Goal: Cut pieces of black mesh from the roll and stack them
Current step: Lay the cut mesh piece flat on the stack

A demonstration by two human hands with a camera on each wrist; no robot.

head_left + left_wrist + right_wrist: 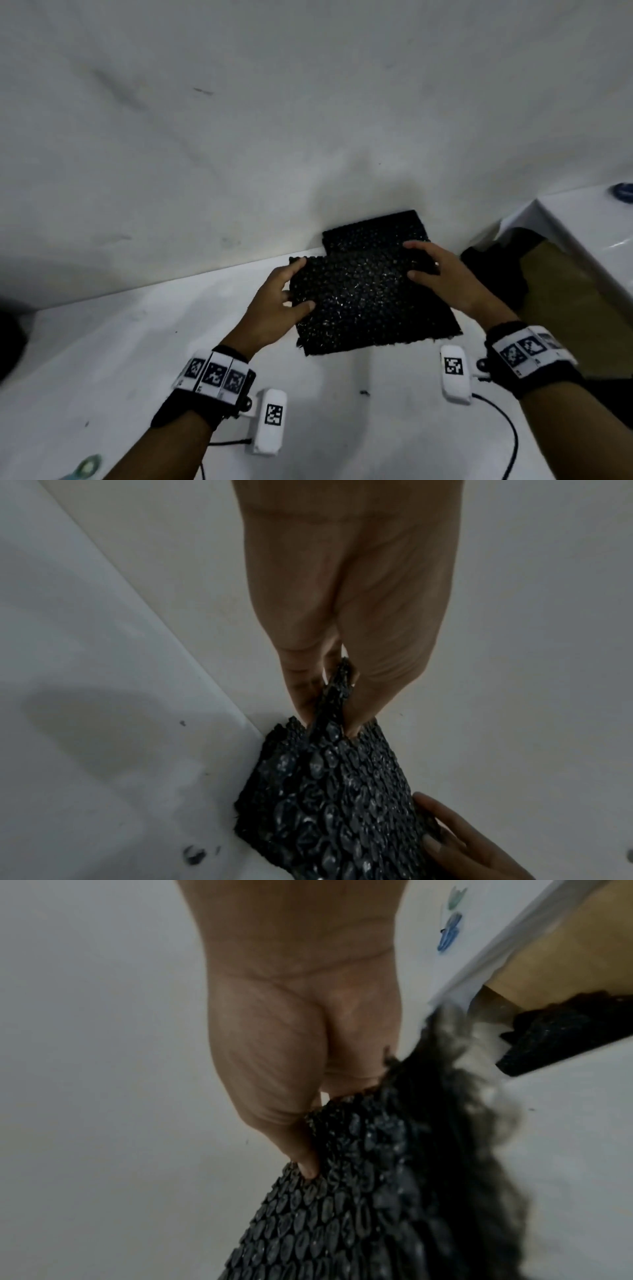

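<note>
We hold a cut piece of black mesh [363, 301] between both hands above the white table [102, 377], close to the wall [239, 120]; our left hand [274, 308] pinches its left edge, thumb on top and fingers beneath, and the left wrist view shows the mesh edge squeezed between thumb and fingers [363, 696]; our right hand [445, 277] takes the right edge, thumb pressed on the upper face and fingers wrapped over the far side, and the right wrist view shows the thumb [301, 1150] bearing down on the bumpy surface; so both grips are narrow and closed on the sheet. A second piece of mesh [376, 229] lies behind and partly under the held one, touching the wall at the back edge of the table; the held piece overlaps its near part and is skewed against it, its left corner jutting out past the lower piece. To the right, in the gap between this table and a second white surface [589, 233], more black mesh [493, 270] sits in shadow against a brownish floor; whether that is the roll we cannot tell. A small black crumb [363, 393] lies on the table near our wrists; a greenish ring [89, 466] shows at the lower left edge.
</note>
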